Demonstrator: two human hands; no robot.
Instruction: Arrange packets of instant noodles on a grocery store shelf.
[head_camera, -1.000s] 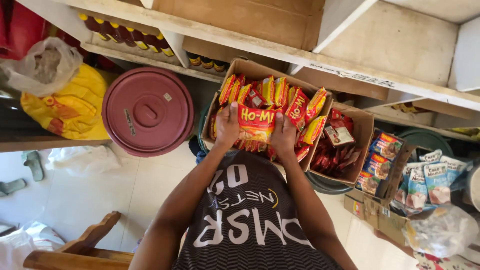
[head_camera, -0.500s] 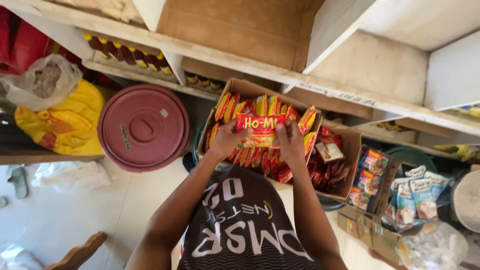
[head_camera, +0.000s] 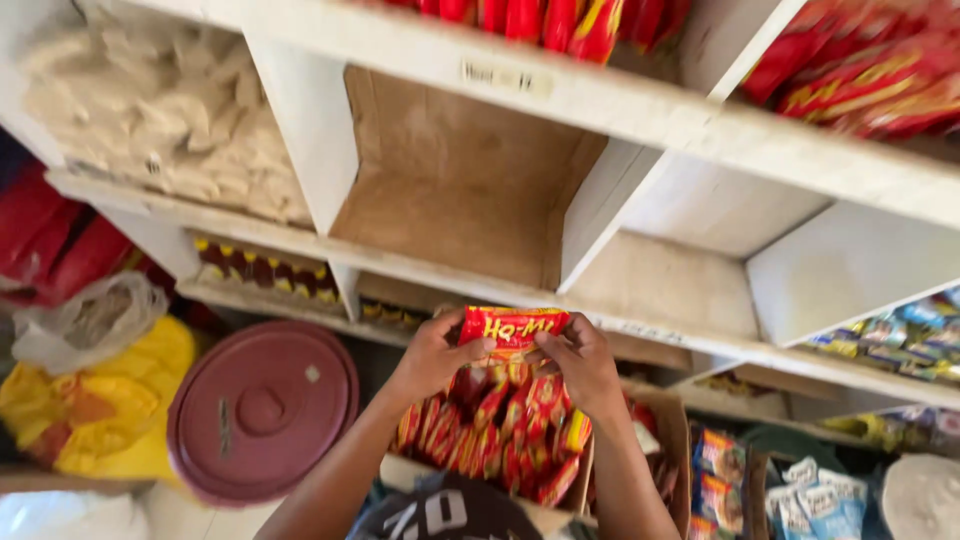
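Observation:
My left hand (head_camera: 437, 352) and my right hand (head_camera: 583, 362) together grip a stack of red and yellow snack packets (head_camera: 512, 333), raised above an open cardboard box (head_camera: 672, 432) that holds several more of the same packets (head_camera: 492, 437). The stack sits just below the front edge of a white shelf (head_camera: 640, 330). Straight above it is a shelf compartment lined with brown cardboard (head_camera: 450, 180).
A maroon round lid (head_camera: 262, 410) lies lower left beside a yellow bag (head_camera: 95, 415). Red packets (head_camera: 850, 70) fill the top shelf. Blue and white packets (head_camera: 815, 500) stand lower right. A row of small bottles (head_camera: 265, 268) sits on a low shelf.
Both hands have lifted the packet stack up out of the box toward the shelf. The view has tilted upward, showing more of the shelves.

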